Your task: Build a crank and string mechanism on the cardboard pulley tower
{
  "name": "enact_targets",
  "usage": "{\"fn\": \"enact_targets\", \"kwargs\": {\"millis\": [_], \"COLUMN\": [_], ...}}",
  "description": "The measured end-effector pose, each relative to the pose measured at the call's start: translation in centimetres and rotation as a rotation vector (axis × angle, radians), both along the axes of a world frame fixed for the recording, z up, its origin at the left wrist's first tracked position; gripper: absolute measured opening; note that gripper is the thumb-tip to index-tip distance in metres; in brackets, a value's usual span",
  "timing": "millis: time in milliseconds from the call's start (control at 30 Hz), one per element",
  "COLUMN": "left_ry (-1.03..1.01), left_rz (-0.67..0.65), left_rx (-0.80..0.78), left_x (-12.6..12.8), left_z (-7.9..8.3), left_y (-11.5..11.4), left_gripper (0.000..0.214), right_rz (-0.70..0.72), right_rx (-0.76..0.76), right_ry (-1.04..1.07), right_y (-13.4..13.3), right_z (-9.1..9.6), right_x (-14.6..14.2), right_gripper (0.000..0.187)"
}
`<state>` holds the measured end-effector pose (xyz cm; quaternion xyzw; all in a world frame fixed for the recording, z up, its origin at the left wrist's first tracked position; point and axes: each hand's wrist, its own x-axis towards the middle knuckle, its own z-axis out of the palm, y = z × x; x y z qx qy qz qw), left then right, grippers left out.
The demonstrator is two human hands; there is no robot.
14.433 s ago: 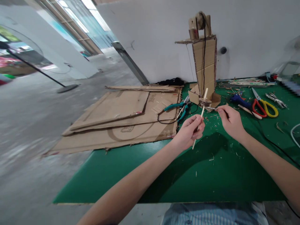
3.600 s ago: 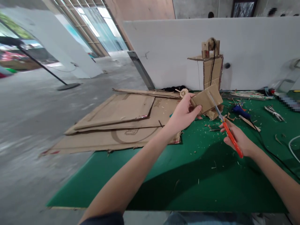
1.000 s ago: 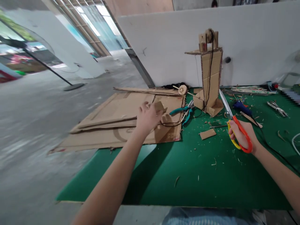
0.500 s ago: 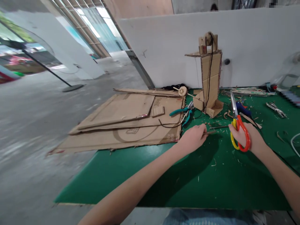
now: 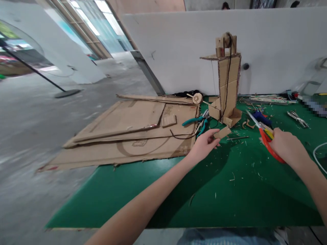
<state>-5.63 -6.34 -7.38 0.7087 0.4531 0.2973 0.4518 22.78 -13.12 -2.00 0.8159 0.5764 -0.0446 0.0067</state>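
Note:
Between the thumb and fingers of my left hand (image 5: 203,143) is a small cardboard piece (image 5: 222,133), its flat face turned up. My right hand (image 5: 287,146) grips a pair of scissors (image 5: 265,139) with red and yellow handles, the blades pointing away to the left. A thin dark rod (image 5: 237,138) lies on the table between my hands. Just beyond stands a cardboard tower (image 5: 229,85) with a spool on top and a dark cord running down its side. Teal-handled pliers (image 5: 195,120) rest left of the tower, near my left hand.
Large cardboard sheets (image 5: 143,146) overhang the left part of the green table (image 5: 122,194), a small cardboard block (image 5: 169,120) on them. A blue-handled tool (image 5: 262,118), metal pliers (image 5: 297,119), scraps and sticks (image 5: 268,99) lie to the right. A white panel (image 5: 178,51) stands behind.
My left hand has turned the cardboard piece from edge-on to flat and shifted slightly left. The scissors have tilted left in my right hand, which moved right. The view has swung slightly right.

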Motion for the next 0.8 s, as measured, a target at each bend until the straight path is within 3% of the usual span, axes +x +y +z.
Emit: {"fn": "enact_targets", "kwargs": {"millis": [133, 267, 367, 433, 567, 700, 800], "left_ry": [0.175, 0.571, 0.816, 0.861, 0.839, 0.872, 0.896], "left_rz": [0.059, 0.059, 0.060, -0.004, -0.148, -0.169, -0.136], "left_rx": [0.118, 0.311, 0.572, 0.679, 0.720, 0.632, 0.563], "left_x": [-0.6, -1.1, -0.6, 0.1, 2.1, 2.0, 0.4], "left_z": [0.5, 0.9, 0.9, 0.8, 1.0, 1.1, 1.0], "left_y": [0.5, 0.3, -0.2, -0.4, 0.0, 0.7, 0.6], "left_gripper": [0.034, 0.026, 0.032, 0.034, 0.034, 0.039, 0.034], "right_rz": [0.000, 0.079, 0.208, 0.365, 0.742, 0.789, 0.772], "right_rx": [-0.148, -0.217, -0.083, 0.069, 0.267, 0.335, 0.332], "right_ry": [0.026, -0.003, -0.165, -0.228, -0.217, -0.289, -0.255], "right_y": [-0.9, -1.4, -1.1, -0.4, 2.0, 3.8, 4.2], "right_z": [-1.3, -1.8, -0.9, -0.4, -1.8, -4.9, -5.8], "right_x": [0.4, 1.6, 1.6, 0.7, -2.6, -4.7, -4.7], "right_gripper": [0.049, 0.039, 0.039, 0.037, 0.030, 0.022, 0.024]}}
